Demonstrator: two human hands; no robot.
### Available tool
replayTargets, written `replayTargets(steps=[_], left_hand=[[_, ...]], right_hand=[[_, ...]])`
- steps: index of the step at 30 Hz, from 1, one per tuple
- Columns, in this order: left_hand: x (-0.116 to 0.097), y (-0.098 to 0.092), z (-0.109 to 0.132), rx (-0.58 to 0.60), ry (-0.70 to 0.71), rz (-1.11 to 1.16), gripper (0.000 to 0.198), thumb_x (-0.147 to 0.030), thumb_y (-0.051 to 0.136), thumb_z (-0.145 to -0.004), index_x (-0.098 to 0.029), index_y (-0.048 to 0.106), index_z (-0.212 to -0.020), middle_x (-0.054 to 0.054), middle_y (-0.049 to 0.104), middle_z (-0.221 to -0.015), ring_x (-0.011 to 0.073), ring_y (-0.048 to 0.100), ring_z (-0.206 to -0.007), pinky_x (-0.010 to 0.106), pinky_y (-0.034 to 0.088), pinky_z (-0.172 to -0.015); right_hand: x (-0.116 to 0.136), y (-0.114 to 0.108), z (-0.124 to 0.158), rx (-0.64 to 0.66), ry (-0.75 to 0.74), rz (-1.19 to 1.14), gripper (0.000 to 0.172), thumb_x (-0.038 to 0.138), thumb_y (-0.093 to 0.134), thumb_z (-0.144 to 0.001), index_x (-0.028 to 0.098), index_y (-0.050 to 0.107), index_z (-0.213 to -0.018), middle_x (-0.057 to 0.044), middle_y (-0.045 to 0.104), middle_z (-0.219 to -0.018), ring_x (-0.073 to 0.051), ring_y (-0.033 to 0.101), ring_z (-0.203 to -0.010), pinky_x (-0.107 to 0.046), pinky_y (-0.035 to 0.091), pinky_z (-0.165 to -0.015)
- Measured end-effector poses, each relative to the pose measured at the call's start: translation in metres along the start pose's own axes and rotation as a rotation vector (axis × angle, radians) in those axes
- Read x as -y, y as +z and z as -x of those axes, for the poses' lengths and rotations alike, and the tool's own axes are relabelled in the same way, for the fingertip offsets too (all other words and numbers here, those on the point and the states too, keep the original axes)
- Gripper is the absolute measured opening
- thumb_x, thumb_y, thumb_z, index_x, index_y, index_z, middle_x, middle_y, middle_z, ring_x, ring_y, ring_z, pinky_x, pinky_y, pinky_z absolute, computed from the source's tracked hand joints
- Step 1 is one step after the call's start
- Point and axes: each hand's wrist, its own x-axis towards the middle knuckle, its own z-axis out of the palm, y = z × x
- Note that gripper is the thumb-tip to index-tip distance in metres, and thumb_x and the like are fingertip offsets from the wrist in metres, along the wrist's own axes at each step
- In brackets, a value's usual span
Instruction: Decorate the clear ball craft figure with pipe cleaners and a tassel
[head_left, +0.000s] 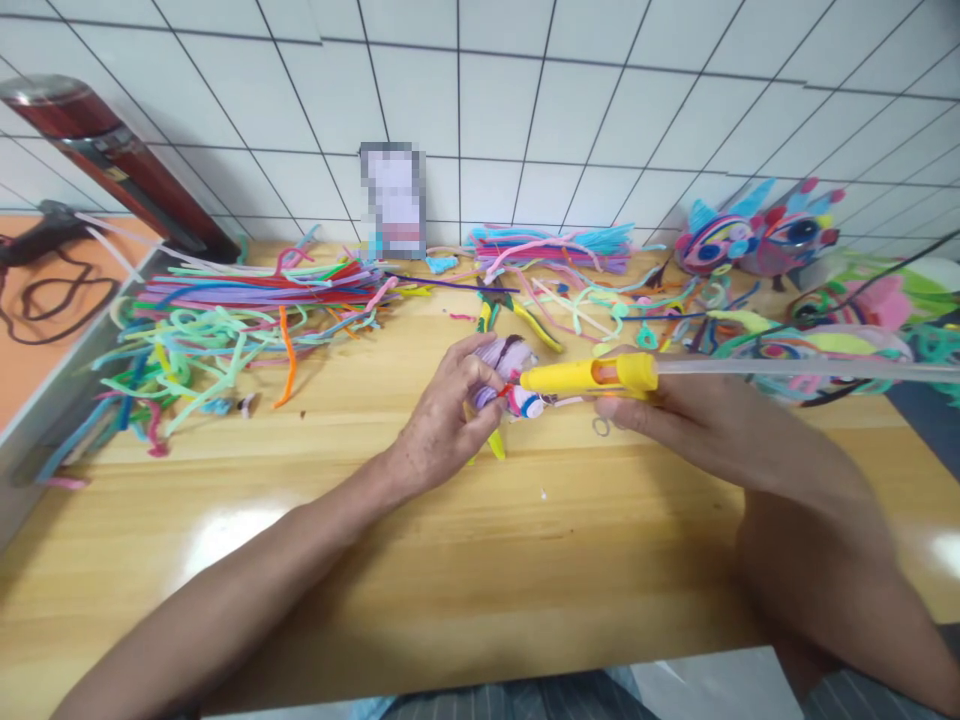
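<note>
Glue gun (559,375), 1 stick (757,369) inserted, sits gripped in right hand (705,415); left hand (442,420) pinches lilac craft (502,359).

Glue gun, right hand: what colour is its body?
The glue gun is yellow; see the head view.

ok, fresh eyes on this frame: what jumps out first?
Probably the bright yellow glue gun near mid-frame, held in the right hand, its tip pointing at the lilac craft piece in the left hand. Next, the bundle of coloured pipe cleaners on the table's left side, and the dark red flask at upper left.
</note>
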Motion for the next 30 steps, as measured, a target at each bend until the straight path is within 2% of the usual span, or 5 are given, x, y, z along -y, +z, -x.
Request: replayTargets(steps=[6, 12, 19, 30], left_hand=[[-0.001, 0.002, 0.0, -0.034, 0.045, -0.012, 0.02, -0.005, 0.068, -0.099, -0.023, 0.062, -0.105, 0.017, 0.066, -0.154, 0.0286, 0.061, -0.155, 0.052, 0.058, -0.12], [-0.003, 0.001, 0.001, -0.017, 0.035, 0.007, 0.021, -0.004, 0.066, -0.098, -0.023, 0.064, -0.107, 0.018, 0.065, -0.156, 0.0288, 0.06, -0.156, 0.054, 0.058, -0.121], [-0.003, 0.003, 0.0, -0.029, 0.042, 0.025, 0.021, -0.003, 0.065, -0.099, -0.023, 0.064, -0.106, 0.017, 0.065, -0.155, 0.0277, 0.062, -0.154, 0.052, 0.058, -0.121], [0.0, 0.006, 0.001, -0.043, 0.036, 0.039, 0.023, -0.003, 0.065, -0.097, -0.023, 0.064, -0.107, 0.016, 0.064, -0.156, 0.0274, 0.062, -0.153, 0.052, 0.057, -0.122]], right_hand=[[0.008, -0.003, 0.002, 0.028, -0.009, 0.022, 0.048, 0.063, 0.043, -0.108, 0.026, 0.065, -0.086, -0.007, 0.071, -0.077, -0.027, 0.068, -0.077, -0.04, 0.051, -0.071], [-0.007, 0.003, 0.005, -0.01, -0.091, 0.084, 0.053, 0.067, 0.044, -0.111, 0.025, 0.069, -0.091, -0.006, 0.069, -0.08, -0.025, 0.065, -0.071, -0.04, 0.05, -0.068], [-0.006, 0.005, 0.006, -0.075, -0.19, 0.07, 0.041, 0.054, 0.049, -0.115, 0.026, 0.07, -0.094, -0.006, 0.073, -0.085, -0.025, 0.069, -0.075, -0.038, 0.051, -0.069], [-0.001, 0.003, 0.007, -0.062, -0.198, 0.055, 0.04, 0.053, 0.05, -0.116, 0.025, 0.072, -0.1, -0.006, 0.077, -0.088, -0.024, 0.073, -0.078, -0.037, 0.055, -0.07]])
